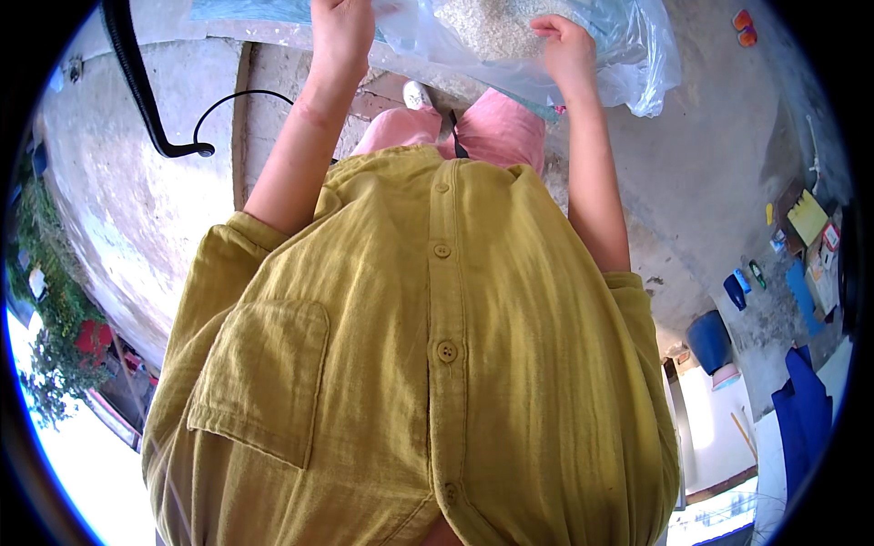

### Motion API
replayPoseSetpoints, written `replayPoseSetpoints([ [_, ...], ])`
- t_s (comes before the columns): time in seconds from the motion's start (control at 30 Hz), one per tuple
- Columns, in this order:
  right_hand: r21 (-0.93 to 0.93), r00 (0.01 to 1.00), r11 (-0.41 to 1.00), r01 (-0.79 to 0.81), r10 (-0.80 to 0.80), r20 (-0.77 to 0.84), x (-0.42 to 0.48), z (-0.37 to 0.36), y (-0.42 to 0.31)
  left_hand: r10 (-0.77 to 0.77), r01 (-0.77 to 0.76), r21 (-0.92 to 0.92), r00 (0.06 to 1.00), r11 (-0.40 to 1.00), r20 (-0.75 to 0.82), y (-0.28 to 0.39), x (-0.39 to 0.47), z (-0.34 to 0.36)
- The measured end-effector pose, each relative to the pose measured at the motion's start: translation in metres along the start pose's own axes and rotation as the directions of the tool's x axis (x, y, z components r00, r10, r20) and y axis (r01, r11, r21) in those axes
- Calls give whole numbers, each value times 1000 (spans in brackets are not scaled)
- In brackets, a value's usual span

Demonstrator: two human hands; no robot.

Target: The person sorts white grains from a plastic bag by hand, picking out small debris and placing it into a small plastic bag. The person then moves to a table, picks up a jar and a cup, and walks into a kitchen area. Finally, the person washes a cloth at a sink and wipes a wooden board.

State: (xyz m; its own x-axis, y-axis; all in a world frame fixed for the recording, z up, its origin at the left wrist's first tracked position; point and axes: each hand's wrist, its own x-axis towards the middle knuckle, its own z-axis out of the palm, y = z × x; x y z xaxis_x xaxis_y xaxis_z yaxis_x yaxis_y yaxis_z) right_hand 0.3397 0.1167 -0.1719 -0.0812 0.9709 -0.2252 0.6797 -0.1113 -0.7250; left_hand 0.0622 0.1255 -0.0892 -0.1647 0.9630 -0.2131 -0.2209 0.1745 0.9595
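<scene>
At the top of the view, a clear plastic bag point(618, 75) lies open on a bluish surface, with a heap of pale grains point(488, 31) that look like rice. My right hand point(572, 51) is over the bag's near right side, its fingers bent toward the heap. Whether those fingers pinch anything is too small to tell. My left hand point(343, 34) is at the bag's left side, its fingers partly cut off by the picture's top edge. What it holds, if anything, is hidden.
A black curved bar point(140, 89) and a thin cable point(225, 99) are on the left. Orange footwear point(744, 29) lies on the concrete floor at the upper right. Farther right are a blue bucket point(710, 340), dark-blue cloth point(800, 409) and assorted small items.
</scene>
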Motion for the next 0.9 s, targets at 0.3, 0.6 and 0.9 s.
replayPoseSetpoints([
  [0.3,-129,925,989,78,-120,-360,4,13,33,-45,45,19,999,999,-14,-2,-3,0],
  [0.6,615,975,786,-60,178,-131,39,25,46,-68,67,-12,998,998,-17,-4,-6,-4],
  [0.9,-88,905,944,318,-330,-269,99,32,1,-88,83,-39,989,996,-116,3,-4,4],
])
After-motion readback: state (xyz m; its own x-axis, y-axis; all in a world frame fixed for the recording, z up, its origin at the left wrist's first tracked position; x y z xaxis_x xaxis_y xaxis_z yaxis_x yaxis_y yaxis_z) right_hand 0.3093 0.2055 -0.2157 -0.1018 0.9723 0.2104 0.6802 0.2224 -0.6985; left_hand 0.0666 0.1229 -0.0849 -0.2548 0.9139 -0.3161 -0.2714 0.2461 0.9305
